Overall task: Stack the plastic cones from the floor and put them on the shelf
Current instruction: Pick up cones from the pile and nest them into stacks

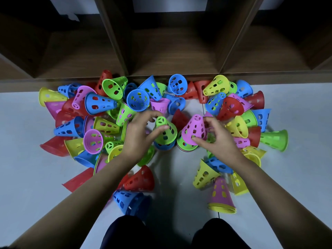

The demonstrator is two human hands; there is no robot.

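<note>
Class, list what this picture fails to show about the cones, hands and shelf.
Head view:
Stack depth under the green cone: hidden by the left hand and that cone.
Stack depth under the pink cone: covered by it and the right hand.
Upper shelf: cut by the top edge.

A heap of cones (115, 108) lies on the floor (21, 159) in front of the shelf (172, 56); its back edge reaches the shelf's foot, and it spreads to the left and right of a gap in the middle. In that gap the left hand (138, 137) grips the left cone (166, 130) on top of a short left stack (164, 145), and just beside it the right hand (217, 139) grips the right cone (194, 130), tilted over the right stack (185, 146). Nearer the person, more cones lie under both forearms, a near stack (221, 198) sits just inside the right forearm, and the knees (125, 230) are closest of all.
</note>
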